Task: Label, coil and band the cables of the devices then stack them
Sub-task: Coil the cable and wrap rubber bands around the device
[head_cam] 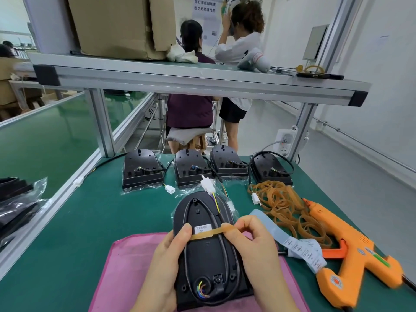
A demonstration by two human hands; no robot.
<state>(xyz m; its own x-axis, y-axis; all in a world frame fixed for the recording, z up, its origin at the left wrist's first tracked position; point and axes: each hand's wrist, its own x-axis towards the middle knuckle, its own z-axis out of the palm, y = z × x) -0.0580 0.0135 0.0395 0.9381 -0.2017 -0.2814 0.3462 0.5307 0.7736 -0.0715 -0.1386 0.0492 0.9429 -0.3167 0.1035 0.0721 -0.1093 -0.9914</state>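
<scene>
We hold a black plastic device [202, 255] back side up over a pink mesh pad [126, 266] on the green tabletop [90, 221]. Its shell is smooth, rounded at the far end and squared toward us. Our left hand [166, 255] grips its left edge, thumb pressed on top. The fingers of our right hand [254, 246] pinch a flat tan rubber band [209, 233]. The band is stretched across the shell and the looped black cable [225, 257], just below a white label [202, 228].

The cable's white connector [207, 184] juts past the far end. Beyond it, a row of devices [143, 170] in clear bags lines the far edge. On the right lie a tangle of loose bands [283, 206], a curling label strip [299, 246] and an orange glue gun [351, 262], which is close to the right edge. Left of the pad, bare green mat runs to the aluminium rail [56, 199].
</scene>
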